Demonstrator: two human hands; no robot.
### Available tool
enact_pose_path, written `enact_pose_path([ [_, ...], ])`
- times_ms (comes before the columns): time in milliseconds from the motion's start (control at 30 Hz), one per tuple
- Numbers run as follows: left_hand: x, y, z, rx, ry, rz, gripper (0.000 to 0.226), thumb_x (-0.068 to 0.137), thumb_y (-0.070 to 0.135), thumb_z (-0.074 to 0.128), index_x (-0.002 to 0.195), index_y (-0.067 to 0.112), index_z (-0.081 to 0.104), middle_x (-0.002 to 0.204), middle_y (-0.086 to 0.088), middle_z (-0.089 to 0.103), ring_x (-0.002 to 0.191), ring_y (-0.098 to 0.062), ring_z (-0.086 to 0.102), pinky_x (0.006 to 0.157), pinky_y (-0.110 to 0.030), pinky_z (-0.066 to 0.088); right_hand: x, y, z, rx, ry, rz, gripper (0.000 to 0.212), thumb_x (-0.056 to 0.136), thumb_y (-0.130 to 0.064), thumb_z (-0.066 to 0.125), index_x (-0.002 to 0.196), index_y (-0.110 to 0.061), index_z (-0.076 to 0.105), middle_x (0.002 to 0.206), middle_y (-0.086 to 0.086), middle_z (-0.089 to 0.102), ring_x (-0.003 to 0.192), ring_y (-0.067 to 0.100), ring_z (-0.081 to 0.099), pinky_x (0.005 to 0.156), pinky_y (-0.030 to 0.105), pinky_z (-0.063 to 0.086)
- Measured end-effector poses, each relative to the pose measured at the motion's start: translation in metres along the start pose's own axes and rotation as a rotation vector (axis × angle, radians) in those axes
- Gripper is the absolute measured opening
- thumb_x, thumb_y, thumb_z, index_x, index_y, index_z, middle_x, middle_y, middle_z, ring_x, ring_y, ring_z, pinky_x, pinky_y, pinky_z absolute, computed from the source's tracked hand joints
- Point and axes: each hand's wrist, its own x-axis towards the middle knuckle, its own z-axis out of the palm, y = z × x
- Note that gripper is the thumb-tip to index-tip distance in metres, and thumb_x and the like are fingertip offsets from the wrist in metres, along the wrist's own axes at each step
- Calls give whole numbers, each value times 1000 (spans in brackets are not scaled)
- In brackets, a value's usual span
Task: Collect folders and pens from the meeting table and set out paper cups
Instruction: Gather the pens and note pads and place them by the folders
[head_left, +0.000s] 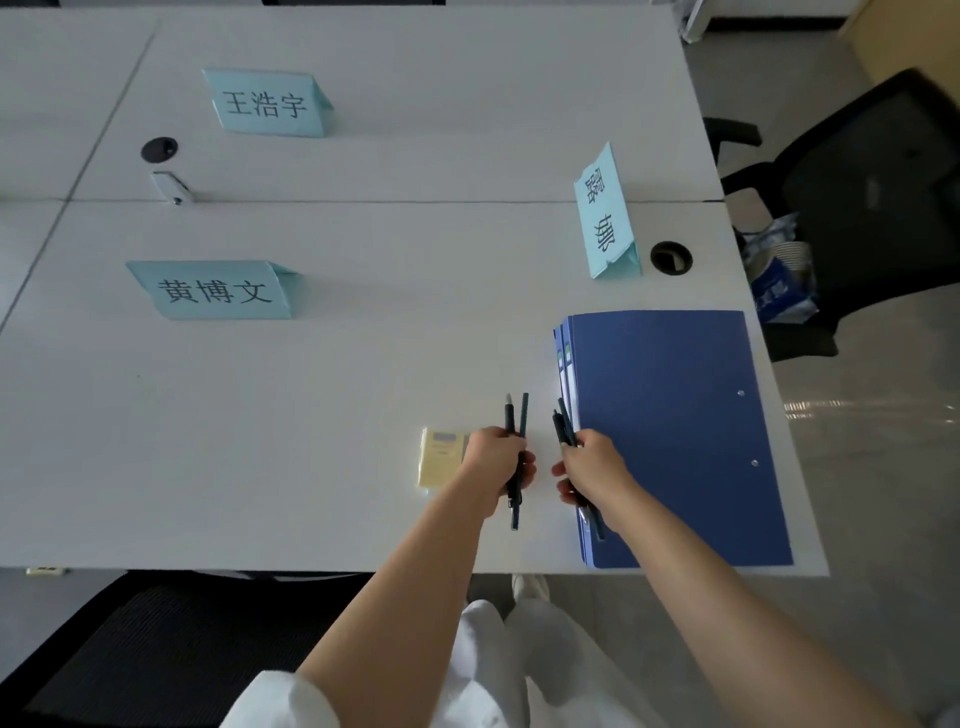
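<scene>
White and smooth, the meeting table (363, 364) has three folded light-blue name cards. Fingers hide the middles of the pens. The left hand (498, 460) grips two thin dark pens (515, 415). Just beside it, the right hand (589, 470) grips more dark pens (563, 428); their count is hard to tell. Flat blue folders (670, 415) lie stacked right of both hands. A yellow pad (441, 457) peeks out behind the left hand.

Bare tabletop (363, 364) mid-left; blue folders (670, 431) block right edge; name cards (223, 291) stand beyond.
</scene>
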Motion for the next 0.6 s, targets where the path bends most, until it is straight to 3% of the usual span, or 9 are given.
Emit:
enact_pose_path([
  [133, 8, -2, 15, 162, 5, -12, 17, 90, -4, 46, 96, 5, 59, 78, -11, 63, 71, -26, 66, 76, -41, 58, 3, -3, -3, -68, -37, -2, 42, 91, -1, 35, 131, -6, 47, 117, 16, 60, 90, 28, 65, 67, 37, 56],
  [233, 9, -2, 21, 238, -1, -18, 25, 83, -2, 46, 95, 8, 66, 79, -9, 61, 75, -28, 60, 72, -40, 56, 3, -3, -6, -86, -32, -7, 47, 87, 1, 34, 132, -1, 46, 122, 24, 57, 108, 40, 60, 88, 53, 54],
  [367, 7, -6, 26, 247, 19, -62, 26, 88, 5, 43, 108, 8, 59, 92, -9, 64, 82, -25, 59, 65, -32, 53, -1, -4, -11, -125, -27, -39, 51, 84, 0, 33, 134, 5, 43, 110, 17, 60, 87, 31, 58, 75, 37, 52],
  [400, 4, -5, 28, 247, 16, -25, 25, 88, 4, 44, 107, 12, 59, 97, -9, 64, 84, -26, 60, 66, -33, 55, -2, -4, -12, -126, -32, -44, 50, 85, 0, 33, 134, 4, 44, 111, 18, 60, 88, 31, 60, 77, 40, 53],
  [467, -1, -4, 30, 258, 25, 35, 22, 89, 1, 45, 88, 19, 57, 98, -10, 60, 84, -27, 59, 70, -36, 56, -3, -3, -15, -131, -43, -62, 49, 85, 1, 32, 132, 4, 45, 115, 23, 61, 102, 37, 61, 86, 46, 53],
  [533, -6, -6, 31, 263, 49, 8, 26, 92, -1, 42, 75, 18, 49, 92, -11, 53, 82, -26, 53, 71, -33, 50, -3, -1, -18, -145, -49, -91, 48, 83, 1, 33, 129, 7, 46, 104, 21, 62, 79, 27, 55, 83, 46, 53],
  [567, -7, -9, 30, 266, 64, -4, 26, 93, 0, 41, 73, 17, 48, 91, -11, 52, 82, -25, 51, 71, -33, 48, -2, 2, -19, -150, -43, -110, 48, 82, 1, 34, 127, 10, 44, 98, 25, 61, 76, 20, 44, 80, 47, 53],
  [600, -7, -11, 29, 264, 89, 11, 26, 93, 2, 42, 73, 16, 49, 90, -11, 54, 82, -25, 52, 73, -34, 49, -3, 4, -22, -155, -38, -132, 47, 81, -1, 35, 126, 10, 45, 99, 30, 61, 74, 23, 44, 78, 49, 53],
])
